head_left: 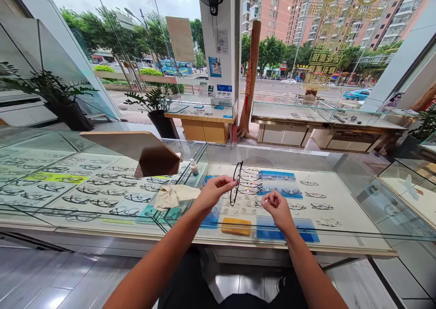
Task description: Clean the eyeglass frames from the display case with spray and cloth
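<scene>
Above the glass display counter (354, 236), my left hand (215, 191) pinches a pair of black-rimmed eyeglasses (233, 195) and holds it on edge. To the right of it, my right hand (277, 209) is closed in a pinch, apart from the rims. A small pale bit shows at those fingertips, too small to name. Left of my left hand, a crumpled beige cloth (168, 197) lies on the glass. Behind the cloth stands a small white bottle (194, 167). An orange-yellow oblong (236, 226) shows below, between my hands.
A wooden-backed tilted stand (136, 150) rises from the counter at left. Under the glass lie rows of eyeglasses (102, 202) and blue panels (277, 175). Farther off are more display cases (200, 113), potted plants (158, 111) and a tree trunk (252, 72) by the windows.
</scene>
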`<action>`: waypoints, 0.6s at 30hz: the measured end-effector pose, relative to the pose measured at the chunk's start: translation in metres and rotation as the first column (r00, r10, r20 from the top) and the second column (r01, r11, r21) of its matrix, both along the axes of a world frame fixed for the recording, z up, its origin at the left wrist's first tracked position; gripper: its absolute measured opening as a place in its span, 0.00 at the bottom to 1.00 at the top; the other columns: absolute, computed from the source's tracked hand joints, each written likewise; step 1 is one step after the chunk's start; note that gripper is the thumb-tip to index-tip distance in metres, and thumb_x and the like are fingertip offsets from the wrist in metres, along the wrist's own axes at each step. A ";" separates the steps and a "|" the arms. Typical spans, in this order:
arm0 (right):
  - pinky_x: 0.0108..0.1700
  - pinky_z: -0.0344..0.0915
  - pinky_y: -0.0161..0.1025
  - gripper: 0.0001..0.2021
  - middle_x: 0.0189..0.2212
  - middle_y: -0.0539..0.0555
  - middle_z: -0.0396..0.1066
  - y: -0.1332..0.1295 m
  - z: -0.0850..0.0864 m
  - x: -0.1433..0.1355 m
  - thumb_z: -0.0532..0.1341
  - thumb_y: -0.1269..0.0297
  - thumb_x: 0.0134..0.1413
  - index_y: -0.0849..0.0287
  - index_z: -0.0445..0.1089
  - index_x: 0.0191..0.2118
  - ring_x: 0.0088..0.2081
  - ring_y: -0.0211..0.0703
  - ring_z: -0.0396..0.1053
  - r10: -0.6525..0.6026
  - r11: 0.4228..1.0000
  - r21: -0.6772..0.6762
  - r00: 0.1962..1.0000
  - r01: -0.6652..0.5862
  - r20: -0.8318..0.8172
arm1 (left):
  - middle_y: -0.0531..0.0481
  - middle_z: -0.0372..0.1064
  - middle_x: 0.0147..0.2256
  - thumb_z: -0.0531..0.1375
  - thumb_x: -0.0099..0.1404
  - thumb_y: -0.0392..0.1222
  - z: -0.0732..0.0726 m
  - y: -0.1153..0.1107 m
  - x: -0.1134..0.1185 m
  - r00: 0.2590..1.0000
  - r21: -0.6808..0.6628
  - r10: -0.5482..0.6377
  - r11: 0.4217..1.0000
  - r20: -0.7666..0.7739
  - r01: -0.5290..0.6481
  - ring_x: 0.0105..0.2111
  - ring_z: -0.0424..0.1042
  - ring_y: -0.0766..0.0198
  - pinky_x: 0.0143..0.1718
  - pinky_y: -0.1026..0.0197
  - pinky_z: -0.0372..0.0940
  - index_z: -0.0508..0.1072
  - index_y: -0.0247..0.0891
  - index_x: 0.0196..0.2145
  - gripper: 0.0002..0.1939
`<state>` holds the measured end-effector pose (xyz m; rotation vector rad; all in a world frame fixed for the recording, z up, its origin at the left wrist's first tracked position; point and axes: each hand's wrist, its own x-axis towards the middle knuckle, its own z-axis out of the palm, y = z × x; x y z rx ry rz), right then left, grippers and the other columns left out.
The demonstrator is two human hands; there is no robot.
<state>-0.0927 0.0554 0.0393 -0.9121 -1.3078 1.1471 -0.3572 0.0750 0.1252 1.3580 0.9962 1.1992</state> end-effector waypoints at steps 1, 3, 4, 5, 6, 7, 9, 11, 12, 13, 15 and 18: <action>0.34 0.56 0.39 0.22 0.33 0.51 0.72 -0.003 0.012 -0.011 0.71 0.55 0.57 0.53 0.55 0.31 0.30 0.39 0.58 0.022 0.999 0.026 1.000 -0.023 0.008 | 0.50 0.73 0.32 0.74 0.56 0.55 -0.004 -0.007 0.007 0.999 -0.003 0.012 1.000 0.040 -0.012 0.36 0.69 0.62 0.41 0.60 0.63 0.78 0.38 0.28 0.18; 0.35 0.57 0.40 0.19 0.34 0.51 0.72 -0.010 0.033 -0.029 0.70 0.57 0.59 0.53 0.56 0.31 0.30 0.40 0.58 0.055 0.995 0.077 0.998 -0.056 0.022 | 0.51 0.71 0.31 0.74 0.56 0.54 -0.011 -0.017 0.017 0.995 -0.001 0.038 0.999 0.090 -0.038 0.35 0.67 0.63 0.40 0.61 0.62 0.78 0.38 0.28 0.17; 0.36 0.57 0.40 0.19 0.34 0.51 0.72 -0.012 0.041 -0.036 0.69 0.58 0.60 0.53 0.56 0.31 0.31 0.40 0.59 0.072 0.992 0.100 0.997 -0.074 0.023 | 0.52 0.71 0.31 0.74 0.57 0.54 -0.014 -0.021 0.021 0.994 0.007 0.047 0.999 0.103 -0.048 0.34 0.67 0.63 0.40 0.61 0.62 0.78 0.38 0.29 0.17; 0.36 0.58 0.40 0.18 0.34 0.51 0.71 -0.014 0.048 -0.041 0.69 0.59 0.60 0.53 0.56 0.31 0.32 0.41 0.59 0.087 0.988 0.123 0.996 -0.089 0.023 | 0.51 0.70 0.31 0.74 0.58 0.53 -0.016 -0.024 0.023 0.993 0.017 0.050 0.998 0.109 -0.052 0.35 0.67 0.63 0.41 0.61 0.62 0.78 0.38 0.29 0.17; 0.37 0.58 0.41 0.18 0.34 0.51 0.71 -0.015 0.053 -0.046 0.68 0.59 0.61 0.53 0.56 0.31 0.32 0.41 0.59 0.098 0.985 0.141 0.995 -0.100 0.027 | 0.51 0.70 0.31 0.73 0.59 0.53 -0.018 -0.026 0.025 0.993 0.026 0.048 0.998 0.112 -0.051 0.35 0.67 0.63 0.41 0.61 0.62 0.78 0.38 0.29 0.16; 0.37 0.58 0.41 0.18 0.34 0.51 0.71 -0.016 0.056 -0.049 0.68 0.59 0.61 0.52 0.56 0.31 0.32 0.41 0.59 0.104 0.982 0.153 0.994 -0.108 0.032 | 0.51 0.71 0.32 0.73 0.59 0.52 -0.019 -0.028 0.026 0.993 0.033 0.044 0.998 0.112 -0.048 0.35 0.67 0.63 0.41 0.61 0.62 0.78 0.38 0.29 0.16; 0.36 0.58 0.41 0.18 0.34 0.51 0.71 -0.016 0.058 -0.053 0.68 0.58 0.61 0.52 0.56 0.31 0.31 0.41 0.58 0.098 0.982 0.159 0.995 -0.102 0.035 | 0.51 0.70 0.32 0.72 0.61 0.52 -0.022 -0.031 0.028 0.993 0.037 0.040 0.998 0.109 -0.044 0.35 0.67 0.63 0.41 0.61 0.62 0.78 0.38 0.29 0.15; 0.36 0.59 0.41 0.18 0.33 0.50 0.70 -0.016 0.058 -0.054 0.68 0.57 0.61 0.52 0.56 0.31 0.32 0.41 0.59 0.082 0.985 0.150 0.996 -0.086 0.031 | 0.51 0.70 0.32 0.72 0.61 0.52 -0.024 -0.033 0.028 0.993 0.043 0.040 0.998 0.108 -0.045 0.35 0.66 0.63 0.40 0.61 0.61 0.78 0.38 0.29 0.16; 0.37 0.59 0.41 0.18 0.33 0.51 0.71 -0.015 0.057 -0.054 0.68 0.57 0.61 0.52 0.57 0.31 0.32 0.42 0.59 0.078 0.986 0.144 0.997 -0.081 0.031 | 0.50 0.70 0.32 0.72 0.61 0.52 -0.025 -0.034 0.028 0.994 0.051 0.037 0.998 0.105 -0.043 0.35 0.66 0.63 0.40 0.61 0.61 0.78 0.38 0.29 0.16; 0.37 0.59 0.41 0.18 0.34 0.51 0.71 -0.015 0.056 -0.053 0.68 0.57 0.61 0.52 0.57 0.31 0.32 0.42 0.60 0.077 0.987 0.139 0.996 -0.081 0.034 | 0.50 0.70 0.32 0.72 0.61 0.52 -0.026 -0.034 0.028 0.994 0.062 0.030 0.997 0.102 -0.037 0.35 0.67 0.63 0.40 0.61 0.62 0.78 0.38 0.29 0.16; 0.37 0.59 0.41 0.18 0.34 0.51 0.71 -0.015 0.055 -0.052 0.68 0.57 0.60 0.52 0.56 0.31 0.33 0.42 0.61 0.087 0.987 0.131 0.995 -0.093 0.049 | 0.50 0.70 0.32 0.72 0.61 0.53 -0.029 -0.034 0.028 0.996 0.083 0.007 0.996 0.092 -0.015 0.35 0.67 0.62 0.41 0.60 0.63 0.78 0.38 0.29 0.16; 0.37 0.58 0.41 0.19 0.33 0.51 0.69 -0.016 0.053 -0.051 0.68 0.58 0.60 0.53 0.55 0.30 0.34 0.43 0.61 0.104 0.986 0.126 0.993 -0.111 0.064 | 0.49 0.71 0.33 0.72 0.62 0.53 -0.034 -0.034 0.030 0.998 0.100 -0.016 0.995 0.068 0.009 0.36 0.68 0.62 0.41 0.59 0.63 0.79 0.37 0.29 0.16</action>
